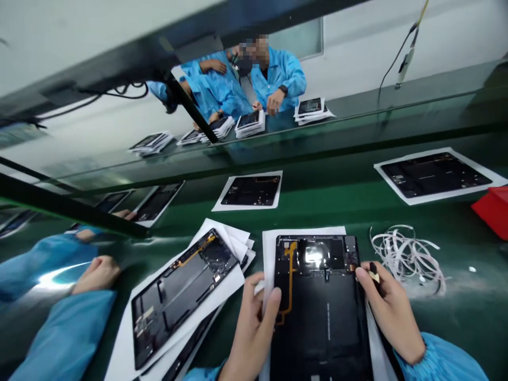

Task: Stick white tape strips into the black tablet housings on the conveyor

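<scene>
An open black tablet chassis [321, 312] with an orange flex cable lies on a white sheet in front of me. My left hand [254, 323] grips its left edge together with the paper, thumb on the black surface. My right hand [387, 307] rests at the right edge of the tablet chassis, fingers pinched on a small dark-tipped tool [373, 271]. A stack of similar tablets on white sheets [182, 296] lies to the left.
A pile of peeled white strips [408, 254] lies right of the tablet. More tablets on sheets [251, 190] [434, 174] sit on the green belt. A red bin [494, 209] is far right. A co-worker's blue sleeve and hand [95, 275] are at left; people work across the line.
</scene>
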The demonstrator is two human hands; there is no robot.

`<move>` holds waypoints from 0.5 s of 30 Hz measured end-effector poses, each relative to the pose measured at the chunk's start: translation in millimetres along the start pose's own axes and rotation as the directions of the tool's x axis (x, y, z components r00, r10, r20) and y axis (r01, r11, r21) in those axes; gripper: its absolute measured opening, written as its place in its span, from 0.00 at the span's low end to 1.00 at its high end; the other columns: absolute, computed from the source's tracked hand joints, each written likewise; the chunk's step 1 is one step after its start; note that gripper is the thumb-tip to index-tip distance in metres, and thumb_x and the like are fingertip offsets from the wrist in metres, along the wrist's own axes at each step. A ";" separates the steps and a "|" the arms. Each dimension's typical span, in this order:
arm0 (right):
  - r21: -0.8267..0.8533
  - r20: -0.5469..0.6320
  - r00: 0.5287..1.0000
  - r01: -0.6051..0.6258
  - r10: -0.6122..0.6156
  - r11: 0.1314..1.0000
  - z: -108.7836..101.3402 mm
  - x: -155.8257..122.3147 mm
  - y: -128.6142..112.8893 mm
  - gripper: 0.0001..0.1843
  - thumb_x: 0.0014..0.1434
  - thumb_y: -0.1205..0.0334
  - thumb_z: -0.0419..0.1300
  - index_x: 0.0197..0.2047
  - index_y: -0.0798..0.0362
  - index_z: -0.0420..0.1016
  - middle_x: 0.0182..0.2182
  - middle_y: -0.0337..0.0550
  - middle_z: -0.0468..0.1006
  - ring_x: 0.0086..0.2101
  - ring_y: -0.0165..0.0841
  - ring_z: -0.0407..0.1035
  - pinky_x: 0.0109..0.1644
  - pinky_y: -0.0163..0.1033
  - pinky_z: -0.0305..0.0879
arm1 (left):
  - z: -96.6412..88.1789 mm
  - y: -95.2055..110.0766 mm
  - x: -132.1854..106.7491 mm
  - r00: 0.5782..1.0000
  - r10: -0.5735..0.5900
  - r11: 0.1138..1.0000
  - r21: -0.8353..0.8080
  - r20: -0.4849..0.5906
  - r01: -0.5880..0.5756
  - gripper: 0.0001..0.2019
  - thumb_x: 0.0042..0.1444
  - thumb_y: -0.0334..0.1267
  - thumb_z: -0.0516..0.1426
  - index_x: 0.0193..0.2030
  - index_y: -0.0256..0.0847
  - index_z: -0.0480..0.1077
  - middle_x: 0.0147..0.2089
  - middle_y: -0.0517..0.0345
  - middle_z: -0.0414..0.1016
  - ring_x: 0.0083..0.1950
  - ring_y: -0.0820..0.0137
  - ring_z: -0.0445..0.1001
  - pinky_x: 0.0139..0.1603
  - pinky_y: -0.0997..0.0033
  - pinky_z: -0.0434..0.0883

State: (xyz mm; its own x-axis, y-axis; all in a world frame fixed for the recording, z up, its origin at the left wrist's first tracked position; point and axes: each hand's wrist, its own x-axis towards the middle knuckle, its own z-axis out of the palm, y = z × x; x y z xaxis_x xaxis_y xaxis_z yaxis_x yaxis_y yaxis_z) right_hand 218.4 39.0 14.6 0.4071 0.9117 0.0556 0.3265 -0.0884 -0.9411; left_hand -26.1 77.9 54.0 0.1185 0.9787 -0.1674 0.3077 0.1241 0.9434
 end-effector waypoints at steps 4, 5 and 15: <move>-0.039 -0.081 0.996 0.029 -0.032 0.999 -7.2 6.2 3.8 0.13 0.66 0.49 0.54 0.40 0.49 0.72 0.26 0.36 0.72 0.27 0.32 0.70 0.31 0.32 0.69 | -0.1 34.5 96.1 0.992 0.123 0.991 0.045 0.020 -0.124 0.21 0.61 0.56 0.56 0.50 0.44 0.59 0.25 0.68 0.69 0.23 0.74 0.68 0.23 0.78 0.64; -0.051 -0.079 0.996 0.040 -0.044 0.998 -8.4 7.3 6.1 0.13 0.66 0.49 0.54 0.39 0.48 0.71 0.26 0.36 0.72 0.26 0.32 0.70 0.31 0.32 0.69 | 2.6 42.3 127.8 0.990 0.138 0.989 0.045 0.029 -0.140 0.20 0.62 0.55 0.56 0.51 0.43 0.60 0.27 0.66 0.71 0.24 0.74 0.70 0.25 0.78 0.66; -0.051 -0.058 0.996 0.059 -0.061 0.997 10.7 11.5 51.3 0.12 0.64 0.48 0.55 0.37 0.46 0.73 0.20 0.35 0.73 0.19 0.31 0.69 0.24 0.29 0.68 | 36.7 66.6 336.5 0.988 0.127 0.925 0.369 -0.086 -0.087 0.15 0.65 0.41 0.58 0.56 0.37 0.69 0.54 0.49 0.73 0.49 0.63 0.76 0.48 0.56 0.76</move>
State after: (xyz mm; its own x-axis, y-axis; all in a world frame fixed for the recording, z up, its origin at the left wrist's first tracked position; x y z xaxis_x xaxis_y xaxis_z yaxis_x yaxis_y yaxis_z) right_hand 230.7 49.2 -36.6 0.4349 0.8907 0.1325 0.3928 -0.0552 -0.9179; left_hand 68.9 409.5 50.0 0.0750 0.9970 -0.0206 0.6230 -0.0307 0.7816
